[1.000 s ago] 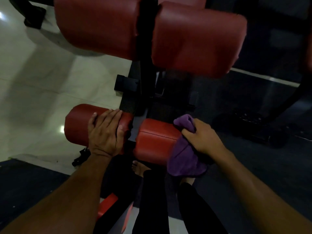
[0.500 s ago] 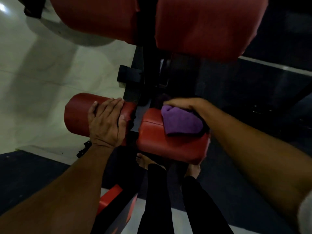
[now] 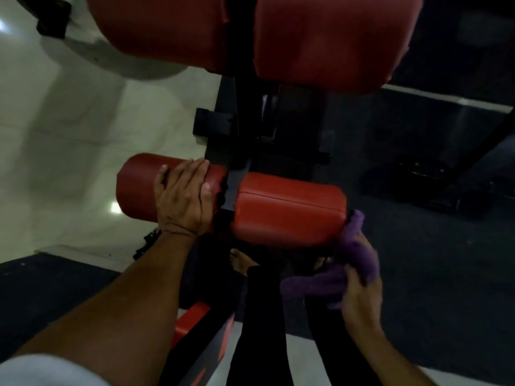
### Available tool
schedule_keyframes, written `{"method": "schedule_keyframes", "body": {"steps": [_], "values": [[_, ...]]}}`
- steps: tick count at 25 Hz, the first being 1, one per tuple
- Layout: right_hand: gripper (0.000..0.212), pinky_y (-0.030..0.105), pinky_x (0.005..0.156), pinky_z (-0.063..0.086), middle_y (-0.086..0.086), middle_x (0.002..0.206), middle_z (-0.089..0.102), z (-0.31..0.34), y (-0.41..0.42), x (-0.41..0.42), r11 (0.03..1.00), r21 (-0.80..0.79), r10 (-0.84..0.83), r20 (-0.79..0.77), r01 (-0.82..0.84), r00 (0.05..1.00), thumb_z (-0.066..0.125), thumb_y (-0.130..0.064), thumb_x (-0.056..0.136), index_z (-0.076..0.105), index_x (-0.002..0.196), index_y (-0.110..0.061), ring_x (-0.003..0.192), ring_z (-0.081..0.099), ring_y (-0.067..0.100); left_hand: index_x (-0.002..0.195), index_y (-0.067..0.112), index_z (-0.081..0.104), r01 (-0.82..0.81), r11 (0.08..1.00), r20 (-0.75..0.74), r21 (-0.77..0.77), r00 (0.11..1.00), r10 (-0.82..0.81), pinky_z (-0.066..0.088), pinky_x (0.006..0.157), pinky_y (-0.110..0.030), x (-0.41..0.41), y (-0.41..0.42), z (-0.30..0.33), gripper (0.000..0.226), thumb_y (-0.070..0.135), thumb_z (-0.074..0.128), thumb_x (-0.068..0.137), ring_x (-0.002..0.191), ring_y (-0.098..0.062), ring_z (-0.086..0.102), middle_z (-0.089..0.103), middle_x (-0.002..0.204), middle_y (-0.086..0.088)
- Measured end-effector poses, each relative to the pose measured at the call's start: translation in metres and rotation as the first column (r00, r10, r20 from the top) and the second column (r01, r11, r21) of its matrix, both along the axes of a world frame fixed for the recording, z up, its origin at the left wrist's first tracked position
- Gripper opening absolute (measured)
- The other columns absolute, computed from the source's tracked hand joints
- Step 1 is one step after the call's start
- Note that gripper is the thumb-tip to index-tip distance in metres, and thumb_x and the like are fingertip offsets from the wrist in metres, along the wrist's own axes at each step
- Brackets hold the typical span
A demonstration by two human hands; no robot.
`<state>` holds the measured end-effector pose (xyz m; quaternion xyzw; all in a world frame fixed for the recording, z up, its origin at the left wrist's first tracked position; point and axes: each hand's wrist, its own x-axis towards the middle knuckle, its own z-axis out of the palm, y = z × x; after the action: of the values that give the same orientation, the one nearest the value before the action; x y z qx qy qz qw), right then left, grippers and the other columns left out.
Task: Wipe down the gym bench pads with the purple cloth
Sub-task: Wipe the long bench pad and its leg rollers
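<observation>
Black frame post (image 3: 239, 140) splits the roller pads; right end seemingly clear

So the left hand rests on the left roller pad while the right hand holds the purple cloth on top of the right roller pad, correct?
Not quite. In the head view the right hand holds the purple cloth at the right roller pad's outer end, not on top. The left hand does rest on the left roller pad.

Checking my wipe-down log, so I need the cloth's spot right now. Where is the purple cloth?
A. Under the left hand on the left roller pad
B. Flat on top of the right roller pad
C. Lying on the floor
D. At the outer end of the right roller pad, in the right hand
D: the right hand grips the cloth bunched against the outer end of the right pad; the pad's top is bare.
</observation>
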<state>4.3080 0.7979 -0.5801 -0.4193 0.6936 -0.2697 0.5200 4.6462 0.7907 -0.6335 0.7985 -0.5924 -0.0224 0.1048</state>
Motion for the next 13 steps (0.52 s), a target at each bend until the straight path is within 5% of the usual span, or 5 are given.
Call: {"method": "schedule_keyframes", "body": {"steps": [2,4,6,9,13], "values": [[0.023,0.031,0.066,0.057,0.006,0.098,0.070,-0.009,0.004,0.033,0.643,0.333,-0.743,0.057,0.689,0.666,0.044,-0.019,0.098,0.067,0.101,-0.025,0.096,0.068,0.028,0.141,0.010,0.058,0.002,1.000,-0.004,0.025,1.000,-0.002,0.022,0.120,-0.050,0.000,-0.002,0.003,0.054,0.033,0.032,0.101,0.137,-0.023,0.050,0.060,0.143,-0.005],[0.028,0.026,0.061,0.058,0.002,0.087,0.071,-0.030,-0.005,0.066,0.389,0.418,-0.921,0.181,0.821,0.345,0.042,-0.022,0.095,0.069,0.086,-0.025,0.078,0.069,0.021,0.142,0.011,0.058,-0.014,0.999,0.003,0.029,1.000,0.014,0.021,0.120,-0.049,-0.001,0.000,0.001,0.055,0.035,0.030,0.102,0.137,-0.023,0.049,0.060,0.144,-0.004],[0.034,0.033,0.072,0.062,0.007,0.103,0.071,-0.134,0.027,0.041,0.479,0.242,-0.877,0.110,0.844,0.467,0.041,-0.021,0.093,0.071,0.087,-0.035,0.089,0.070,0.023,0.142,0.011,0.058,-0.013,0.999,-0.002,0.033,1.000,0.013,0.022,0.120,-0.050,-0.001,0.000,0.003,0.055,0.036,0.030,0.102,0.136,-0.023,0.050,0.060,0.144,-0.005],[0.048,0.058,0.099,0.045,0.032,0.130,0.053,-0.322,0.094,0.001,0.958,0.077,-0.211,-0.463,0.276,0.861,0.038,-0.015,0.091,0.042,0.137,-0.029,0.121,0.052,0.048,0.142,0.011,0.058,-0.009,1.000,-0.005,0.021,1.000,0.009,0.023,0.121,-0.052,0.000,-0.001,-0.001,0.054,0.035,0.033,0.101,0.136,-0.023,0.050,0.060,0.143,-0.005],[0.040,0.059,0.084,0.046,0.029,0.111,0.054,-0.324,0.078,-0.001,0.908,0.400,0.033,-0.357,0.121,0.934,0.029,-0.011,0.087,0.035,0.126,-0.004,0.105,0.055,0.048,0.142,0.011,0.057,0.003,1.000,0.000,0.016,1.000,-0.003,0.024,0.120,-0.053,-0.001,0.000,0.000,0.053,0.034,0.034,0.100,0.135,-0.023,0.050,0.060,0.144,-0.005]]}}
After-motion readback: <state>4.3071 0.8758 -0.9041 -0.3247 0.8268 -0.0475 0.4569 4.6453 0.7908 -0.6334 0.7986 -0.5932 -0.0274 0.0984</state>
